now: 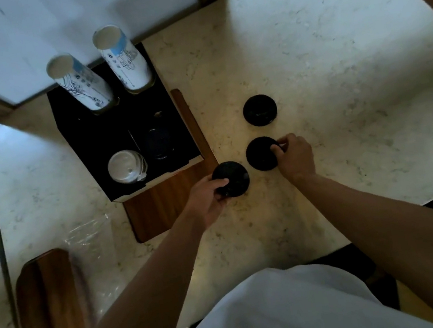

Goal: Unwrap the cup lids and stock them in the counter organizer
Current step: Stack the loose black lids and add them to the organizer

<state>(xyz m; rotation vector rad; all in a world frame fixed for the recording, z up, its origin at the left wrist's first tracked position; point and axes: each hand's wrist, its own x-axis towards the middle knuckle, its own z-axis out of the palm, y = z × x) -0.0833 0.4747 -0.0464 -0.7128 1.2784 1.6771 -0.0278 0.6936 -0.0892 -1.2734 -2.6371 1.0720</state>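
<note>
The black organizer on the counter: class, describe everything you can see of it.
The organizer is a black, box-like tray with compartments, matte, possibly card or plastic. It sits on a wooden board on the pale counter, against the wall. Two tall stacks of printed paper cups stand in its far slots; white lids and black lids fill the near ones. Neither hand touches it.

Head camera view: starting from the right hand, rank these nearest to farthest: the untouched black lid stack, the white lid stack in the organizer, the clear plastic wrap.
From the right hand:
1. Untouched black lid stack, just beyond it.
2. White lid stack, in the black organizer, left.
3. Clear plastic wrap, counter's far left.
</note>
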